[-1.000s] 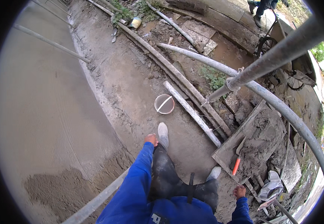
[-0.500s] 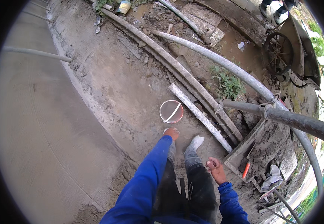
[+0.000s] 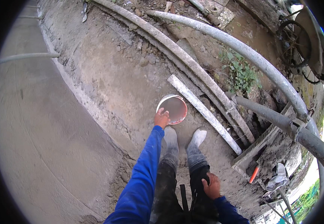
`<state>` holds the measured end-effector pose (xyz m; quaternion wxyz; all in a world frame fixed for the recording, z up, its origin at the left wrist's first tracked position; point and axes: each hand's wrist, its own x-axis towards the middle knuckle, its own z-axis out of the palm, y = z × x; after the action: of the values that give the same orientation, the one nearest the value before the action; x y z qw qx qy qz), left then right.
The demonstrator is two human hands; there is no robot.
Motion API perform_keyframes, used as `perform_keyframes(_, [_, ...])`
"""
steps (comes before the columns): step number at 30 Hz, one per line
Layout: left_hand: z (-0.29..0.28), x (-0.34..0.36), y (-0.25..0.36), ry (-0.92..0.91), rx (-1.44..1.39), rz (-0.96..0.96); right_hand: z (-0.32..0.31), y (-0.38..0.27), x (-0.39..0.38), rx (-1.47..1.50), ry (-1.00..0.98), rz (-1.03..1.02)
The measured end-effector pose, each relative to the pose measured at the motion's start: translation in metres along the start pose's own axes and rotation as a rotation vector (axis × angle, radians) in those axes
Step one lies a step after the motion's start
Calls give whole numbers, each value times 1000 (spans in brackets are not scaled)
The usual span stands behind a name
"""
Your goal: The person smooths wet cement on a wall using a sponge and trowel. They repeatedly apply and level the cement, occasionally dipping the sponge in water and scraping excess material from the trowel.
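Observation:
My left hand (image 3: pixel 162 117), at the end of a blue sleeve, is closed on the white handle at the near-left rim of a round bucket (image 3: pixel 177 107) with grey contents and reddish marks on its rim. The bucket stands on the dirt just beyond my pale, mud-stained boots (image 3: pixel 198 139). My right hand (image 3: pixel 212 184) is beside my right thigh, fingers loosely bent and apart, holding nothing.
Wet smooth grey concrete (image 3: pixel 50 134) lies left. Long beams (image 3: pixel 188 63), a white length (image 3: pixel 207 115) and grey scaffold pipes (image 3: pixel 274 119) cross the right. A board with mortar, an orange-handled trowel (image 3: pixel 254 174), plants (image 3: pixel 240 74) and a wheelbarrow (image 3: pixel 311 44) are farther right.
My left hand has reached forward to the bucket, whose handle has shifted to the left side. My feet now face the bucket together, and my right hand has moved in beside my thigh.

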<state>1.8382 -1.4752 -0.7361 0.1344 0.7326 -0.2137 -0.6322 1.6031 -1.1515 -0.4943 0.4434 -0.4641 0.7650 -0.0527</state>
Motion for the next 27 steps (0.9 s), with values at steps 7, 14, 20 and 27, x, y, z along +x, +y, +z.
perform_keyframes(7, [54,27,14,27,1313,663,-3,-6,26,-35,-39,76])
perform_keyframes(14, [59,76,13,-28,1607,438,0,-7,34,27,-126,92])
perform_keyframes(20, [71,113,-10,-114,1607,357,0,-1,31,24,-133,104])
perform_keyframes(27, [84,127,-22,110,1545,611,-5,-2,39,81,-88,89])
